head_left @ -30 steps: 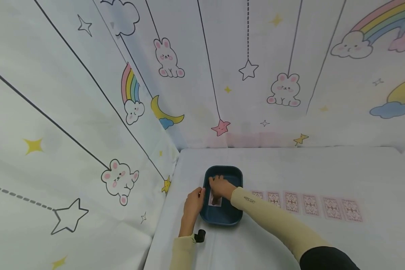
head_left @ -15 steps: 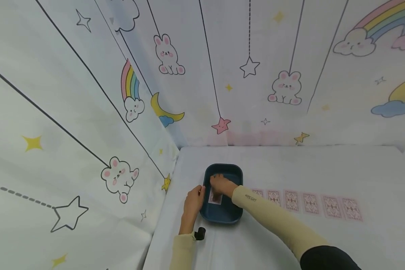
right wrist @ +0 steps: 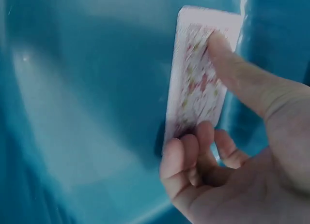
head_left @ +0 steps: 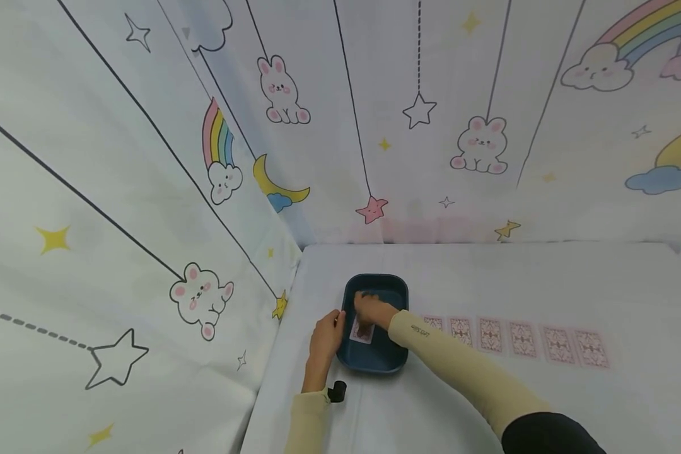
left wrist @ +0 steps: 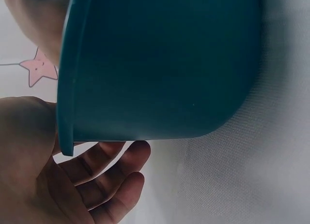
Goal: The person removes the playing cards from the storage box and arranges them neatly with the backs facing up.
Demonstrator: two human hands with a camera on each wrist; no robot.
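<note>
A dark blue-green plastic basin [head_left: 377, 360] stands on the white-covered table, taller than wide in the head view. My left hand [head_left: 325, 337] grips its left rim; in the left wrist view the fingers [left wrist: 131, 158] lie along the outside of the wall. Inside the basin my right hand [head_left: 372, 310] holds a playing card [right wrist: 193, 88] with a red patterned back. The right thumb [right wrist: 225, 57] presses on the card near one end, and the curled fingertips meet the other end. In the head view the hand covers the far part of the card.
Several playing cards [head_left: 523, 339] lie face down in a row to the right of the basin, the nearest partly behind the right sleeve [head_left: 448, 353]. A decorated white cloth wall [head_left: 408, 189] rises behind the table, another [head_left: 147, 302] on the left.
The right hand's fingers have drawn in slightly over the card inside the basin. The left hand has kept its place on the rim, and the head view has tilted a little.
</note>
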